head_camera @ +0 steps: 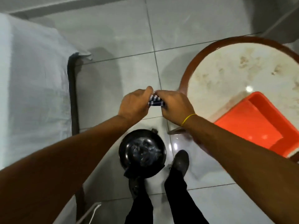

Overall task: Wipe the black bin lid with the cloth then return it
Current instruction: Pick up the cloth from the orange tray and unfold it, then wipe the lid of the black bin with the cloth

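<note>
A small dark-blue and white striped cloth [155, 101] is bunched between my two hands, held out in front of me above the floor. My left hand [135, 105] grips its left end and my right hand [175, 106] grips its right end; most of the cloth is hidden by my fingers. Below them, on the tiled floor by my feet, stands the round black bin [142, 152]. Its glossy black top faces up and shows reflections. I cannot tell whether the lid sits closed on it.
A bed with a white sheet [32, 88] and dark frame fills the left side. A round table [239, 73] with a brown rim stands at the right, with an orange tray [258, 125] on it. My black shoes [180, 161] stand beside the bin.
</note>
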A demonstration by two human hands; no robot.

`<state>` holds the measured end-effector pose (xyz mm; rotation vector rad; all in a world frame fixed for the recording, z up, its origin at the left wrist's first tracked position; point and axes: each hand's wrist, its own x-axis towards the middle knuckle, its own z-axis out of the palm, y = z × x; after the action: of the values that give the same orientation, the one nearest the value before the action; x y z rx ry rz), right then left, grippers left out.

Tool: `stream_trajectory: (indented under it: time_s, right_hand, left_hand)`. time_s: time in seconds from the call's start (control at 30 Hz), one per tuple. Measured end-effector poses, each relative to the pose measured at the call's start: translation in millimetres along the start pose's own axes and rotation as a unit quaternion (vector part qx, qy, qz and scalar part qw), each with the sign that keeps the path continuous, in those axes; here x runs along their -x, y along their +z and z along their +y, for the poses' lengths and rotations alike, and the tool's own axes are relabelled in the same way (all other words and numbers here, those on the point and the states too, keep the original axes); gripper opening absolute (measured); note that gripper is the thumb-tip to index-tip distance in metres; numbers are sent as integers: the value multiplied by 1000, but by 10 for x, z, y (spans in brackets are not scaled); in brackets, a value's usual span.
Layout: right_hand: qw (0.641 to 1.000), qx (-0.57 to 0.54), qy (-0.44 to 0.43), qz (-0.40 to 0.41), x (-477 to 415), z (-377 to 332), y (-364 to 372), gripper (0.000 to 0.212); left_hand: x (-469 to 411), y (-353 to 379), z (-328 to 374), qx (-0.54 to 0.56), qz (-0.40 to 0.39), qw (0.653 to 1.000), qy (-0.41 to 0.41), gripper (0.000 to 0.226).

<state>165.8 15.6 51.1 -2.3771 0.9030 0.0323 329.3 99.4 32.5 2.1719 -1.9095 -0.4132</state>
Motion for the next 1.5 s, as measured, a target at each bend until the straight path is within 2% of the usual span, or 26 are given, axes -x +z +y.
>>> stream_trajectory:
  time_s: [0.13, 0.23, 0.33, 0.37, 0.47, 0.57, 0.63, 0.67, 0.7, 0.73, 0.77, 0.8, 0.83, 0.87, 0.9, 0.93, 0.97, 1.0, 1.07, 1.13, 1.2, 1.27, 1.3, 1.4, 1.47, 1.5]
  right_hand:
    - [997, 46, -67, -8, -115, -222, 1225, 57]
    - [991, 75, -85, -70, 77, -140, 2161, 68]
    - [975, 106, -73, -180, 506, 49, 2948, 80]
    - [973, 111, -66, -192, 664, 123, 3140, 83]
    - [974, 128, -76, -168, 999, 255, 3510, 86]
    - [978, 120, -92, -142, 1027, 285, 3546, 84]
    - [982, 119, -91, -115, 949, 242, 3534, 81]
    - [984, 121, -85, -97, 900, 213, 3538, 79]
    - [986, 123, -77, -80, 847, 171, 3555, 78]
    - [987, 128, -66, -67, 787, 111, 3592, 77]
    - [988, 133, -54, -57, 732, 46, 3642, 76]
    - [988, 138, -44, -54, 672, -32, 3720, 75]
    - [988, 142, -33, -55, 632, -100, 3797, 75]
    - [987, 148, -23, -58, 597, -169, 3896, 74]
    - [986, 159, -11, -57, 584, -214, 3986, 75]
    - [984, 172, -2, -51, 587, -242, 4070, 75]
    - [982, 184, -2, -43, 589, -256, 4163, 76]
    - [981, 192, -9, -35, 592, -252, 4226, 77]
    - [978, 198, -55, -29, 601, -211, 4274, 78]
    - [961, 207, -173, -54, 637, -130, 4249, 80]
    - [915, 211, -325, -114, 685, -12, 4171, 79]
    - [855, 210, -436, -184, 687, 79, 4080, 75]
    - [834, 206, -468, -208, 669, 107, 4063, 75]
    - [796, 207, -517, -238, 550, 116, 4033, 77]
    - [781, 200, -533, -255, 437, 112, 4032, 76]
    - [779, 194, -539, -255, 399, 111, 4030, 75]
  left_hand:
    - [677, 681, -725, -11, 2, 999, -53, 25]
    - [1261, 1367, -1009, 9, -1, 999, -44, 21]
    - [1850, 2019, -1048, 59, -23, 998, -28, 30]
    - [2033, 2227, -1039, 64, -45, 997, -26, 32]
    - [2483, 2616, -1004, 86, -116, 987, -75, 58]
    - [2752, 2719, -1023, 141, -32, 981, -133, 72]
    - [2926, 2748, -1027, 182, 48, 947, -260, 75]
    - [3010, 2766, -1001, 204, 83, 907, -359, 69]
    - [3083, 2802, -956, 233, 112, 843, -471, 62]
    - [3155, 2881, -925, 278, 135, 756, -577, 58]
    - [3197, 2966, -884, 339, 150, 652, -662, 58]
    - [3223, 3061, -844, 413, 153, 530, -724, 60]
    - [3224, 3151, -773, 491, 131, 409, -758, 64]
    - [3223, 3227, -707, 555, 93, 307, -767, 70]
    - [3212, 3283, -620, 599, 66, 238, -762, 74]
    - [3195, 3331, -546, 621, 64, 197, -756, 74]
    - [3178, 3405, -502, 616, 88, 180, -762, 71]
    - [3142, 3443, -481, 594, 112, 185, -775, 66]
    - [3093, 3501, -524, 516, 134, 237, -813, 54]
    - [3096, 3550, -569, 450, 132, 274, -840, 50]
    - [3113, 3550, -554, 464, 134, 310, -819, 42]
    - [3125, 3541, -504, 473, 113, 355, -799, 31]
    - [3135, 3541, -510, 455, 114, 361, -806, 31]
    - [3142, 3546, -565, 401, 135, 330, -844, 33]
    - [3090, 3519, -546, 394, 147, 336, -843, 35]
    - [3065, 3495, -530, 391, 166, 324, -845, 35]
